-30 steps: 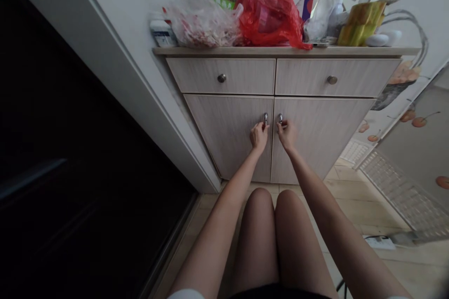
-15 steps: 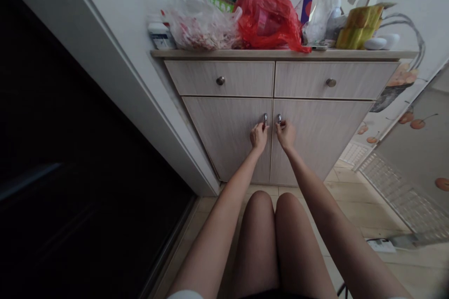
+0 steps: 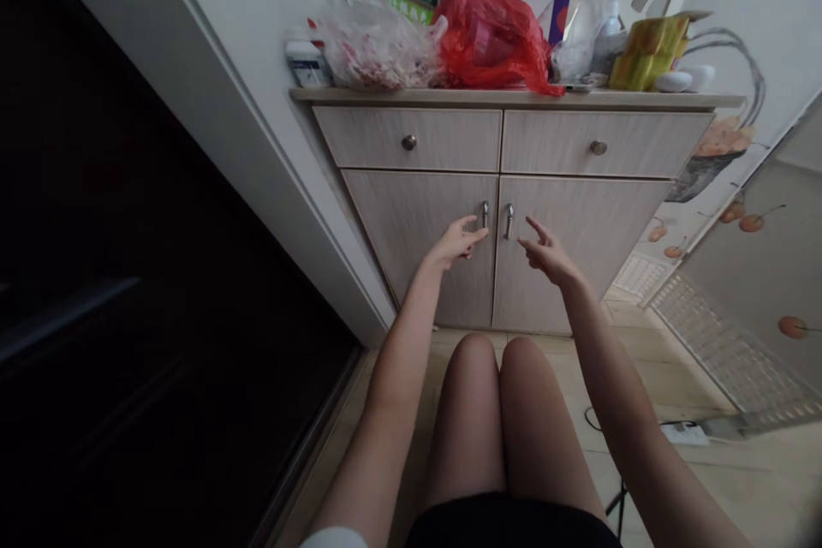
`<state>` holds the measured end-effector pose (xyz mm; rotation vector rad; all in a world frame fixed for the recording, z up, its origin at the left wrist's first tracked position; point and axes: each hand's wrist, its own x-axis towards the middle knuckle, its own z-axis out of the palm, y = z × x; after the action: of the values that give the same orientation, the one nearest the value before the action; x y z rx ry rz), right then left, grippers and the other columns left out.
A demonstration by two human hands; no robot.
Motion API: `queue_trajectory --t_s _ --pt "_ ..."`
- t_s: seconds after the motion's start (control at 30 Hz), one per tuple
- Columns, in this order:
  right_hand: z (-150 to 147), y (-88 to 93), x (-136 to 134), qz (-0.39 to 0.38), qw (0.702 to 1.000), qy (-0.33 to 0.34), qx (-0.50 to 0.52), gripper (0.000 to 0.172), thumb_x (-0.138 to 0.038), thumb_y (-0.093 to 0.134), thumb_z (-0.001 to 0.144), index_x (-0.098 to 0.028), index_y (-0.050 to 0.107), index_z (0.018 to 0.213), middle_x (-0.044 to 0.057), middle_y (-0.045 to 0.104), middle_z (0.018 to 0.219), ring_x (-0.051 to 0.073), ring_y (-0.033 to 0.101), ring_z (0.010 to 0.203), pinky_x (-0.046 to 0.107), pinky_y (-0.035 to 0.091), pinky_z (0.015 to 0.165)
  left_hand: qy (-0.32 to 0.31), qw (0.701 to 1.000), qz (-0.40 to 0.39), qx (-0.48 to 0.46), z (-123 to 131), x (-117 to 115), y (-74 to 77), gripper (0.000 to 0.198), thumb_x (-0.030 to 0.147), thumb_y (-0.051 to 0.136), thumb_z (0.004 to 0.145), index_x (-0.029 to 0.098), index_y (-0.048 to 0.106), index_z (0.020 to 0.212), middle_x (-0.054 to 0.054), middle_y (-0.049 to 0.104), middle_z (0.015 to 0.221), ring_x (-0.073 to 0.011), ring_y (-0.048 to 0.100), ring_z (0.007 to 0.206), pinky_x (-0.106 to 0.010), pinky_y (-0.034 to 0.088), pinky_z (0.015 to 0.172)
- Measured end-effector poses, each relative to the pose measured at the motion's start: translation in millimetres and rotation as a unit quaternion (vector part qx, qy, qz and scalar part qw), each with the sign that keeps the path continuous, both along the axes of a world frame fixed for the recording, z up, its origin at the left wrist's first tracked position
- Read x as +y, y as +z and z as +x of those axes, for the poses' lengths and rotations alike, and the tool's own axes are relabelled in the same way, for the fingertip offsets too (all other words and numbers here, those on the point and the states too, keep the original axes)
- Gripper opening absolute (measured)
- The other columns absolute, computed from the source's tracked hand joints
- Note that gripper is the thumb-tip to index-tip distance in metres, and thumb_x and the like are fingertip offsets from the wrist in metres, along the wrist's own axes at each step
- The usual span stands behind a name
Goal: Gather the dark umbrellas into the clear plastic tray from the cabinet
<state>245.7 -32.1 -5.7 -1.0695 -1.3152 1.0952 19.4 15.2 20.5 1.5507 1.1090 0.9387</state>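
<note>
Two closed cabinet doors fill the middle of the view: the left door (image 3: 411, 214) and the right door (image 3: 584, 248). Each carries a small metal handle near the centre seam, the left handle (image 3: 485, 215) and the right handle (image 3: 509, 223). My left hand (image 3: 457, 241) is open just left of its handle, thumb and forefinger apart and the thumb tip close to it. Whether that tip touches the metal I cannot tell. Away from the other handle, a little to its right, my right hand (image 3: 545, 253) is open, with thumb and forefinger spread.
Two drawers with round knobs, a left knob (image 3: 409, 142) and a right knob (image 3: 598, 147), sit above the doors. On the cabinet top (image 3: 533, 99) stand a red plastic bag (image 3: 497, 34), a clear bag (image 3: 385, 51) and a yellow package (image 3: 648, 51). A power strip (image 3: 686, 433) lies on the floor.
Both hands have let go of the door handles and drawn apart, the left one leftward and the right one rightward. Their fingers have spread. The doors are still closed.
</note>
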Motion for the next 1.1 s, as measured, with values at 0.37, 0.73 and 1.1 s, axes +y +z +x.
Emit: queue_trajectory --t_s 0.37,0.73,1.1 --pt "-6.4 -34.1 -45.4 0.045 0.909 0.097 0.403 0.060 -0.021 0.057 0.084 -0.036 0.048 0.141 -0.014 0.015 0.050 0.006 0.011 0.039 0.016 0.014 0.040 0.047 0.888 -0.009 -0.457 26.0 -66.3 -50.1 0.042 0.024 0.033 0.103 0.035 0.054 0.138 0.007 0.020 0.058 -0.0099 0.015 0.043 -0.020 0.027 0.044" --pt "-10.6 -66.3 -42.6 0.022 0.868 0.168 0.467 0.062 -0.014 0.056 0.081 -0.033 0.050 0.140 -0.016 0.008 0.050 0.006 0.001 0.039 0.017 0.006 0.038 0.036 0.875 -0.030 -0.481 38.1 -73.6 -87.3 0.047 0.012 0.029 0.100 0.030 0.063 0.127 0.007 0.016 0.059 -0.0109 0.009 0.045 -0.018 0.023 0.043" --pt "-11.9 -71.9 -30.6 0.001 0.915 0.087 0.393 0.064 -0.021 0.057 0.082 -0.034 0.046 0.143 -0.016 0.011 0.049 0.008 0.005 0.040 0.018 0.008 0.040 0.053 0.887 -0.053 -0.456 35.1 -66.5 -96.0 0.042 0.018 0.034 0.101 0.033 0.059 0.131 0.008 0.017 0.057 -0.0091 0.011 0.042 -0.018 0.023 0.041"
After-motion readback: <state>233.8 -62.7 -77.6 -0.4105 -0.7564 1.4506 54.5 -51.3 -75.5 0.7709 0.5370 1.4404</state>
